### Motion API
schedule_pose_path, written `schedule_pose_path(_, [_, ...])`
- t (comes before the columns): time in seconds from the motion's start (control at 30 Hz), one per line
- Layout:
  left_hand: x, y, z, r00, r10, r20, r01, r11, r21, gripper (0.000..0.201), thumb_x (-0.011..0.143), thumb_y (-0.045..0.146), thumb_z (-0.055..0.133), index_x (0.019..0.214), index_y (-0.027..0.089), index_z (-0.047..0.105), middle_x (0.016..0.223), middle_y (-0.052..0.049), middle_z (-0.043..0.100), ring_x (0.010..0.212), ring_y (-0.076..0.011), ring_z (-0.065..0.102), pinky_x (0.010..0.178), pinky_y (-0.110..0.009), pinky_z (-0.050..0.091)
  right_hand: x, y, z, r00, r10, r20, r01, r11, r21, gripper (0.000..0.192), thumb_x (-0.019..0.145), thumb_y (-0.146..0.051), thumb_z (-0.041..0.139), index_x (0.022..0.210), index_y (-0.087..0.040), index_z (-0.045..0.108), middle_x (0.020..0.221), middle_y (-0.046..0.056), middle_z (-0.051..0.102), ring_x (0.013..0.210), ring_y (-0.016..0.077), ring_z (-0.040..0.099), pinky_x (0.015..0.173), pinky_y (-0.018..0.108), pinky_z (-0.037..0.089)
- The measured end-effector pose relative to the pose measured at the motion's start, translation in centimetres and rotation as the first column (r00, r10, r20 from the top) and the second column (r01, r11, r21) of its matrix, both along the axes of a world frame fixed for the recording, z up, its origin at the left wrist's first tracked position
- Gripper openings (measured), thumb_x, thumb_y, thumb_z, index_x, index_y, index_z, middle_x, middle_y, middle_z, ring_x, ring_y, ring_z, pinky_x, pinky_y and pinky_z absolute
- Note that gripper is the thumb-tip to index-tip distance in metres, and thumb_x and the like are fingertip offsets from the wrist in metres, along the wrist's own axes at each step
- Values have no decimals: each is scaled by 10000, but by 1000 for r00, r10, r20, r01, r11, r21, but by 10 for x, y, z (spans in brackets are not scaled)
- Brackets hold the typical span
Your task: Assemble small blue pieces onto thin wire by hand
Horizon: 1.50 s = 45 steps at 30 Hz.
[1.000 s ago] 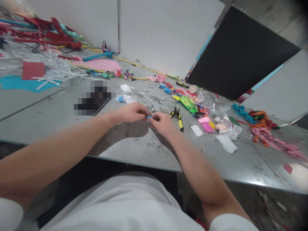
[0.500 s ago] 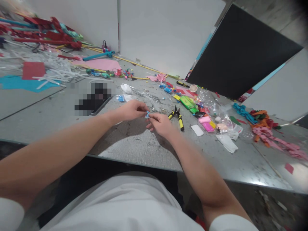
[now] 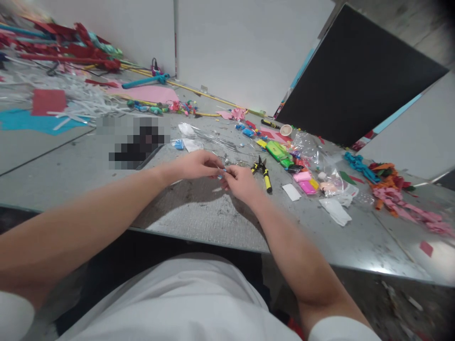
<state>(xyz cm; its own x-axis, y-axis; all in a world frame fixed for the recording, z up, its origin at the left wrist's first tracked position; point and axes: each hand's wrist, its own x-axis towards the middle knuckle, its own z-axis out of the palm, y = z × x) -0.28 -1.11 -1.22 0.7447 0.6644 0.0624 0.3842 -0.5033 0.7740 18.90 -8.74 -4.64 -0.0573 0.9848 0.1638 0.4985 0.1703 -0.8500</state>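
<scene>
Above the near middle of the table, my left hand and my right hand meet fingertip to fingertip. Pinched between them is a small light-blue piece, soft-looking like modelling clay; fingers cover most of it. Both hands are closed. Just right of my right hand lies a pair of pliers with yellow and black handles, its jaws spread. Beyond my left hand are a small bag with blue clay and a bundle of thin wires.
Packets of coloured clay, green and pink, lie to the right beside a white card. A phone-like dark object, partly pixelated, is at left. Paper strips cover the far left. White panels stand behind.
My fingertips have closed further around the blue piece, so less of it shows. Both hands have shifted slightly to the right.
</scene>
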Motion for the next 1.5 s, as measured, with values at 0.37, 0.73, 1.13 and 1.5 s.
schedule_pose_path(0.37, [0, -4, 8, 991, 131, 14, -131, 991, -39, 191, 790, 346, 754, 859, 176, 806, 772, -44, 764, 745, -188, 683, 703, -296, 516, -3, -3, -5, 999, 4, -43, -2, 998, 55, 220, 970, -392, 611, 1015, -220, 740, 814, 44, 751, 745, 201, 751, 647, 319, 615])
schedule_pose_path(0.73, [-2, -2, 3, 993, -32, 117, 54, 981, -185, 230, 782, 322, 763, 968, 208, 837, 884, -37, 799, 801, -184, 706, 764, -294, 551, 1, 1, -1, 997, -73, 34, 73, 997, -3, 185, 946, -319, 643, 822, -206, 720, 714, 16, 713, 630, 169, 710, 636, 290, 563])
schedule_pose_path(1.13, [3, -4, -1, 996, 83, -25, -86, 982, -166, 231, 809, 383, 775, 912, 179, 806, 782, -54, 776, 769, -198, 724, 716, -292, 556, -7, -9, 5, 967, -85, 239, 47, 986, 163, 362, 889, -107, 558, 1140, -211, 796, 981, 75, 805, 932, 249, 753, 877, 378, 579])
schedule_pose_path(1.5, [0, 0, -2, 990, 134, 42, -134, 991, 13, 168, 788, 297, 701, 836, 175, 806, 719, -27, 744, 694, -175, 663, 651, -282, 492, -5, -1, -5, 994, -71, -80, 82, 987, 140, 152, 871, -291, 701, 984, -227, 782, 984, 60, 791, 882, 217, 747, 822, 395, 621])
